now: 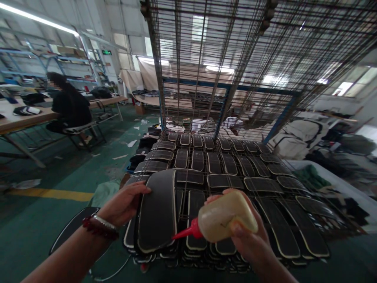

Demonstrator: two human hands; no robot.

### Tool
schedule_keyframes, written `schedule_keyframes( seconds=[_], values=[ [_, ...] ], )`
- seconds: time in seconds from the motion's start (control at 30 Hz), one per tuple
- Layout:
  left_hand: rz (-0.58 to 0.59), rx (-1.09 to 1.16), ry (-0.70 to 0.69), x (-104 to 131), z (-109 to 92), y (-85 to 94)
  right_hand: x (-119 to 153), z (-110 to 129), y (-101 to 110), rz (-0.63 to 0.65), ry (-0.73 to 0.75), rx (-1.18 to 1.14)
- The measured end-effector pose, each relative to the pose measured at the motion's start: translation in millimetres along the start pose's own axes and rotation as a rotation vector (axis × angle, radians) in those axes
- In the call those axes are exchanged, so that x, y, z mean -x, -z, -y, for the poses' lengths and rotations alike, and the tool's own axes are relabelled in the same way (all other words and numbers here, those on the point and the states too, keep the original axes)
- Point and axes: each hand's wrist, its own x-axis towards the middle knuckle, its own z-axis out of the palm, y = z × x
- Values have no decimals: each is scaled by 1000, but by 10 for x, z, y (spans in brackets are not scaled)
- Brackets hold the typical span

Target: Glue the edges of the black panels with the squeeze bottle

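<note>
My left hand (125, 204) grips the left edge of a dark curved panel (157, 212), its thumb on top and the fingers partly hidden behind. A pale line of glue runs along the panel's rim. In my right hand (247, 228) is a squeeze bottle (226, 218) of yellowish glue, tilted down to the left. Its red nozzle (187, 230) points at the panel's lower right edge; whether the tip touches, I cannot tell. Under and beyond the panel, many similar dark panels (197, 220) with pale rims lie in rows on a wire rack.
Wire rack shelves (218, 51) slope up over the far panels, with blue bars (225, 110) behind. A seated person (70, 102) is at a long table (44, 118) on the left. A white bin (347, 188) with fabric stands at right. Paper scraps (132, 144) litter the green floor.
</note>
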Motion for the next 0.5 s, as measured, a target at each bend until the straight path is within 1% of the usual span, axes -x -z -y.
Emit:
schedule_keyframes(
  seconds=[0.07, 0.13, 0.2, 0.27, 0.33, 0.43, 0.5],
  values=[
    [-32, -42, -15, -6, 3, 2, -7, -110, -35, -40, -52, -90],
    [-45, -78, -29, -6, 31, -7, -68, -204, -73, -90, -156, -205],
    [15, -112, -52, 7, 87, -29, -196, -241, -110, -163, -223, -284],
    [126, -153, -63, 33, 161, -65, -375, -210, -140, -240, -163, -277],
    [215, -164, -38, 64, 241, -112, -560, -140, -165, -285, -26, -195],
    [266, -139, 19, 85, 338, -184, -748, -62, -202, -296, 154, -61],
    [280, -122, 38, 71, 370, -215, -767, -66, -225, -279, 206, 14]
  ],
)
